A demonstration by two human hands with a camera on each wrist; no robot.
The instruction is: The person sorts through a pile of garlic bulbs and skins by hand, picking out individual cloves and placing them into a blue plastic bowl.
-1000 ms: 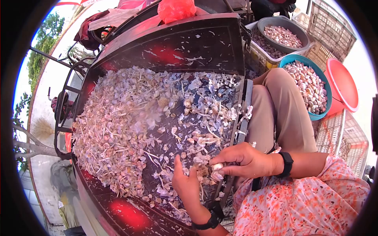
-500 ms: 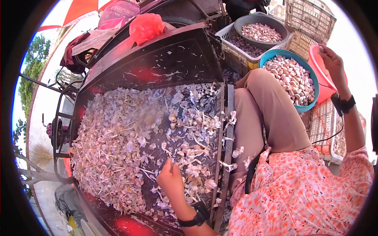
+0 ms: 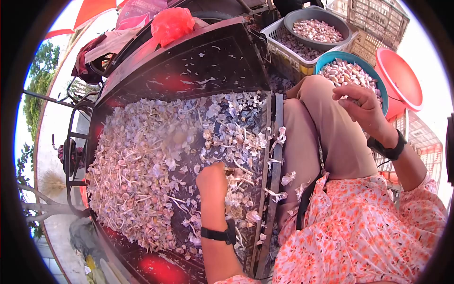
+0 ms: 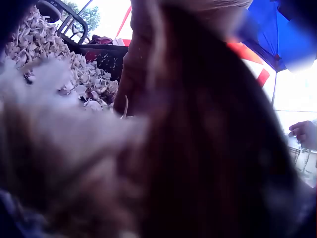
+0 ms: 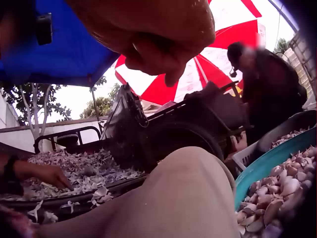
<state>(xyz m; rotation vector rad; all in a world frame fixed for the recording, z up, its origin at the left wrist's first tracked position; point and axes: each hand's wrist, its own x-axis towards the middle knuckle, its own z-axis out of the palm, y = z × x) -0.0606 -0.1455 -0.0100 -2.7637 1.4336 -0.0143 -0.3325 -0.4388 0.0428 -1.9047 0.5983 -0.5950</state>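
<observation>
Garlic skins, stems and cloves form a wide pile (image 3: 137, 175) in a dark metal cart bed (image 3: 222, 66). My left hand (image 3: 212, 184) reaches down among the looser skins near the cart's edge. From the right wrist view, the fingers of this left hand (image 5: 49, 174) point down into the pile. Their tips are hidden, so I cannot tell whether they pinch anything. Over my knee, beside the teal basin (image 3: 384, 87) of garlic cloves (image 3: 347, 73), my right hand (image 3: 362, 106) is raised with loosely bent fingers and nothing in them.
A red bucket (image 3: 402, 78) stands right of the teal basin. Behind it, a grey basin (image 3: 288, 23) of cloves sits on a white crate (image 3: 274, 40). More plastic crates (image 3: 378, 23) are stacked at the back. My knee (image 3: 317, 90) lies between cart and basins.
My right hand held a small white clove over the cart, then rose beside the red bucket, and is now lower, over the knee, without it. My left hand moved slightly forward, its fingers turned down.
</observation>
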